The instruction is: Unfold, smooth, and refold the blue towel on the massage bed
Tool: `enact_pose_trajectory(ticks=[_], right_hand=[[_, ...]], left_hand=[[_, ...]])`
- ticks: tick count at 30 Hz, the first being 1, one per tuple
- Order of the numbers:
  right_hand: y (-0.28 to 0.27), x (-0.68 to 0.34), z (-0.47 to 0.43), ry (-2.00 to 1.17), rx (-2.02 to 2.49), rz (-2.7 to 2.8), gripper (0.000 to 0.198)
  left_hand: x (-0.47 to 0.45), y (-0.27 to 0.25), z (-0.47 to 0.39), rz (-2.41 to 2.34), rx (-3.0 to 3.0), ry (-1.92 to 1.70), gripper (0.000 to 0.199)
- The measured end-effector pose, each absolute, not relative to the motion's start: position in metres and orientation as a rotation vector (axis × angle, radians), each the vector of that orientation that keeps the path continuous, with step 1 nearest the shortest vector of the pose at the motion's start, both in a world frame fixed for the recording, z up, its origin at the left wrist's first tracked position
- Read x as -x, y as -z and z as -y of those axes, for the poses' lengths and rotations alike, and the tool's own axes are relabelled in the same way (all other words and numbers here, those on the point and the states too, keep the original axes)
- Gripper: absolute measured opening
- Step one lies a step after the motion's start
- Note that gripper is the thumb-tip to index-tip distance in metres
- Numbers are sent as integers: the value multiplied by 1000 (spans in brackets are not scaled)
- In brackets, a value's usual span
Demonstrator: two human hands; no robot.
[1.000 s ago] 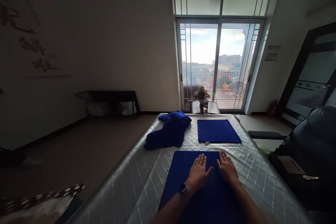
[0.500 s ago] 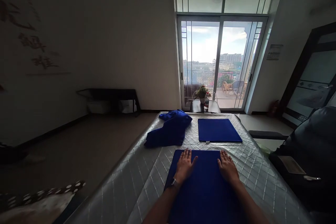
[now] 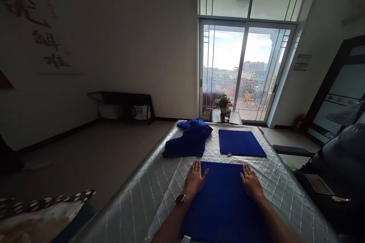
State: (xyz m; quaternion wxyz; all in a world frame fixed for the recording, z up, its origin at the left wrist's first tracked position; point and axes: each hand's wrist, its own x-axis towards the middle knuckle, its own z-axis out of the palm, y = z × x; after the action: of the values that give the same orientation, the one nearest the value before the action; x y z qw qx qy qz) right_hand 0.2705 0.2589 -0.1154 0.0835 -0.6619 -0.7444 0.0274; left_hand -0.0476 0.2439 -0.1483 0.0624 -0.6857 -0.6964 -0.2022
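A blue rectangular cloth piece [image 3: 224, 201] lies flat right in front of me, a small white tag showing at its near left corner. My left hand [image 3: 195, 180] rests flat on its far left corner, fingers stretched forward and thumb out. Along the far right edge lies my right hand [image 3: 251, 182], also flat with the thumb apart. Neither hand grips anything. Beyond them sit a crumpled heap of blue cloth [image 3: 188, 140] on the left and a second flat blue cloth piece [image 3: 242, 142] on the right, with a white tag at its near edge.
Everything blue lies on a silver quilted mattress [image 3: 137, 197]. Behind it stands a small table with a potted plant [image 3: 222, 101] and a bottle [image 3: 227, 111], before a sliding glass door. A black chair [image 3: 336, 159] is at the right; polka-dot fabric [image 3: 48, 205] is at lower left.
My left hand has slid outward to the left edge of the near cloth piece, and my right hand sits a little further out at its right edge. The view has shifted slightly.
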Motion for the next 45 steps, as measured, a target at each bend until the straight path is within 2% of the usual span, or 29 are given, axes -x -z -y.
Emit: enact_pose_trajectory(ticks=[6, 18, 27, 31, 35, 41, 45], right_hand=[[108, -268, -250, 1, 1964, 2239, 65], [114, -267, -226, -176, 1976, 2197, 69], [115, -271, -225, -185, 1945, 2190, 65], [122, -275, -230, -174, 1919, 2213, 66], [123, -272, -233, -189, 1928, 2174, 64], [116, -268, -227, -199, 1940, 2144, 65], [112, -268, -224, -201, 1928, 2145, 65]], left_hand=[[45, 140, -239, 2149, 2068, 598, 84], [39, 122, -238, 2252, 2069, 424, 83], [-120, 112, -218, 1689, 2714, 483, 69], [-155, 119, -215, 1767, 2738, 566, 68], [-131, 120, -212, 1818, 2694, 531, 70], [-47, 110, -206, 2063, 2444, 309, 78], [4, 112, -202, 2202, 2313, 283, 83]])
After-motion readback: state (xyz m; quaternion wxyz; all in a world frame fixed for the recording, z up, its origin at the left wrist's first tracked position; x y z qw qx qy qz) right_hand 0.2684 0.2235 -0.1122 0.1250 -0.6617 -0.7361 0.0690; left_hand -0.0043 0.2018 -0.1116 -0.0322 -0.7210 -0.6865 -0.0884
